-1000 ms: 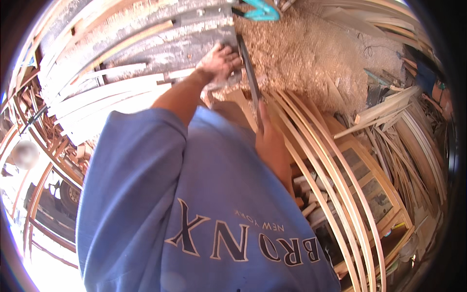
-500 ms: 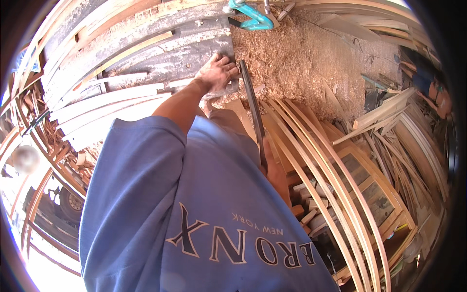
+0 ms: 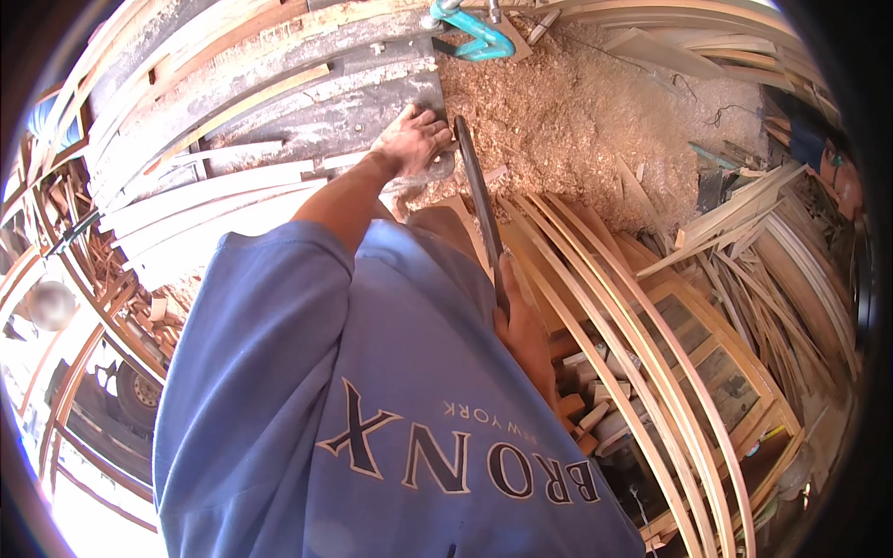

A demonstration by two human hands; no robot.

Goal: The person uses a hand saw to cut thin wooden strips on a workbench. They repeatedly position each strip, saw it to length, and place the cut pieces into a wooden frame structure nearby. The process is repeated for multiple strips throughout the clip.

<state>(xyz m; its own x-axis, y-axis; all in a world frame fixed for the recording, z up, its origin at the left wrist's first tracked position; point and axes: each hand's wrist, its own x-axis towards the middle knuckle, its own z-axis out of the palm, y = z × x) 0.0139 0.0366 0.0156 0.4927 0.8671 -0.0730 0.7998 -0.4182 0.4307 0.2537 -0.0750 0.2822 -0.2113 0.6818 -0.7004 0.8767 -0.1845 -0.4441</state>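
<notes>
My left hand (image 3: 414,141) rests on the right end of the dark, scuffed workbench (image 3: 358,113), its fingers curled down by the edge. What those fingers grip, if anything, is hidden. Lower down, in front of my body, my right hand (image 3: 523,321) is closed round the near end of a long dark bar-shaped tool (image 3: 478,191). The tool slants away from me, its far tip just right of my left fingers. Its exact kind does not show. A teal clamp (image 3: 479,37) sits at the bench's far right corner.
Wood shavings (image 3: 567,121) cover the floor right of the bench. Long curved-looking strips (image 3: 642,349) run beside my right arm, over a wooden cabinet frame (image 3: 735,372). Offcuts (image 3: 772,270) are heaped farther right. Pale boards (image 3: 214,200) lie along the bench's near side. Another person (image 3: 837,177) is at the far right.
My right hand and the tool have shifted slightly forward, and more of that hand shows. My left hand stays at the bench end.
</notes>
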